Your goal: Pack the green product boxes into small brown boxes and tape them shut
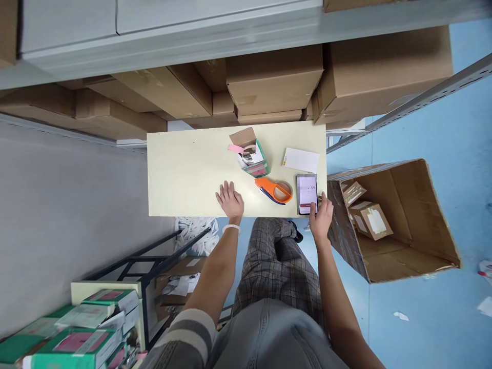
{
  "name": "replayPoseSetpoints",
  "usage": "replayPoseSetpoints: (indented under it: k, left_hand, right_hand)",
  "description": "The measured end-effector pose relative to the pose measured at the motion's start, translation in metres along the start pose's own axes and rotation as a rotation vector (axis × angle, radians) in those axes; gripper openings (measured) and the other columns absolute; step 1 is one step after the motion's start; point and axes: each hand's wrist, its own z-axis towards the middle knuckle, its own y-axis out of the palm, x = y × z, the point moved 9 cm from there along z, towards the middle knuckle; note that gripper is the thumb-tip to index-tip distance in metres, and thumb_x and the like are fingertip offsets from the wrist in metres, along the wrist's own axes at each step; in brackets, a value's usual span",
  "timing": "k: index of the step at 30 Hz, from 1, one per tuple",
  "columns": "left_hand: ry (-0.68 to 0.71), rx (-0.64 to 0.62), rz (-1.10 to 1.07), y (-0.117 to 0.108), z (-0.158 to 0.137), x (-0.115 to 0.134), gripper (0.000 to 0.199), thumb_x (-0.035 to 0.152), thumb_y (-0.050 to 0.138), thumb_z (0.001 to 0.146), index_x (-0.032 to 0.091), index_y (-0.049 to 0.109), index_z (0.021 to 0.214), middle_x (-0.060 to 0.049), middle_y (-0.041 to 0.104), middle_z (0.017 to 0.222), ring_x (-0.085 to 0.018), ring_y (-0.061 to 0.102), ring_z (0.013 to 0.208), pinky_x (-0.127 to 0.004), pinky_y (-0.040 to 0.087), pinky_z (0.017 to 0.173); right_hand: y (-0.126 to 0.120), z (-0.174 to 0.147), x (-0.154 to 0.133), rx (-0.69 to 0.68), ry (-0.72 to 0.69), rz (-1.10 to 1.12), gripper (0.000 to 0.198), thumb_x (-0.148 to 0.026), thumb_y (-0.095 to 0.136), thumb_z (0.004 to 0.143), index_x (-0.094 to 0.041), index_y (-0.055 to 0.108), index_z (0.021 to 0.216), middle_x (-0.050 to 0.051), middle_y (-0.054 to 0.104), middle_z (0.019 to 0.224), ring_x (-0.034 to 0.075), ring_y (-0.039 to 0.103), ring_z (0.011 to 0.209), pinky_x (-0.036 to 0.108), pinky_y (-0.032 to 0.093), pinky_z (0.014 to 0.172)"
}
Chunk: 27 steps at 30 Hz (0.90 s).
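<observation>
My left hand [230,201] lies flat on the pale tabletop [184,174] near its front edge, fingers spread and nothing in them. At the right end of the table, my right hand [322,218] rests against a smartphone [307,190]. Its thumb touches the lower part of the lit screen, and the other fingers reach along the phone's right side without wrapping round it. Left of the phone sits an orange tape dispenser [273,189] with a roll of tape. Behind that stands an opened green and white box [257,163] with small items inside. A white flat box [301,160] lies behind the phone.
Cardboard boxes [274,82] fill the shelf behind the table. On the floor at the right, a large open carton [400,225] holds smaller parcels. Several green boxes [77,338] are piled on a stand at the lower left, near a dark metal frame [154,269].
</observation>
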Motion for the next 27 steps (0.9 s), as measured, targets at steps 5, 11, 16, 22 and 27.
replayPoseSetpoints:
  k: [5, 11, 16, 22, 27]
  left_hand:
    - [0.007, 0.003, 0.001, -0.0005, -0.0001, 0.0009, 0.051, 0.023, 0.035, 0.096, 0.016, 0.051, 0.144, -0.011, 0.045, 0.156, -0.024, 0.027, 0.152, -0.051, 0.011, 0.127]
    - [-0.001, 0.007, -0.001, -0.0007, -0.0001, 0.0004, 0.050, 0.023, 0.035, 0.096, 0.017, 0.052, 0.144, -0.011, 0.046, 0.155, -0.025, 0.028, 0.152, -0.051, 0.011, 0.127]
    - [0.008, 0.008, 0.007, -0.0010, -0.0004, 0.0006, 0.051, 0.023, 0.036, 0.096, 0.017, 0.052, 0.144, -0.011, 0.046, 0.155, -0.025, 0.028, 0.152, -0.051, 0.011, 0.127]
    - [0.004, -0.003, -0.003, 0.0005, -0.0002, -0.0002, 0.051, 0.022, 0.035, 0.096, 0.018, 0.051, 0.145, -0.011, 0.045, 0.156, -0.024, 0.026, 0.153, -0.051, 0.010, 0.127]
    - [-0.005, -0.010, -0.004, 0.0016, 0.0000, -0.0015, 0.051, 0.022, 0.036, 0.096, 0.017, 0.051, 0.145, -0.011, 0.045, 0.156, -0.025, 0.026, 0.153, -0.052, 0.010, 0.127]
  right_hand:
    - [-0.0009, -0.0002, 0.0026, 0.000, 0.021, 0.039, 0.055, -0.043, 0.030, 0.102, -0.016, 0.040, 0.149, 0.020, 0.056, 0.128, 0.032, 0.049, 0.120, 0.050, 0.042, 0.100]
    - [-0.0016, -0.0016, 0.0021, 0.007, 0.015, 0.036, 0.055, -0.043, 0.031, 0.102, -0.017, 0.040, 0.149, 0.019, 0.056, 0.129, 0.031, 0.049, 0.122, 0.051, 0.043, 0.101]
    - [-0.0017, -0.0019, 0.0019, 0.015, 0.005, 0.029, 0.055, -0.042, 0.031, 0.102, -0.017, 0.040, 0.149, 0.020, 0.056, 0.129, 0.032, 0.050, 0.123, 0.052, 0.043, 0.101]
    - [-0.0008, -0.0028, 0.0036, 0.014, 0.013, 0.050, 0.053, -0.041, 0.033, 0.102, -0.016, 0.043, 0.148, 0.019, 0.058, 0.128, 0.031, 0.050, 0.123, 0.050, 0.042, 0.103]
    - [-0.0006, -0.0033, 0.0041, 0.014, 0.020, 0.045, 0.053, -0.040, 0.032, 0.102, -0.016, 0.042, 0.148, 0.019, 0.057, 0.128, 0.030, 0.050, 0.123, 0.049, 0.042, 0.103]
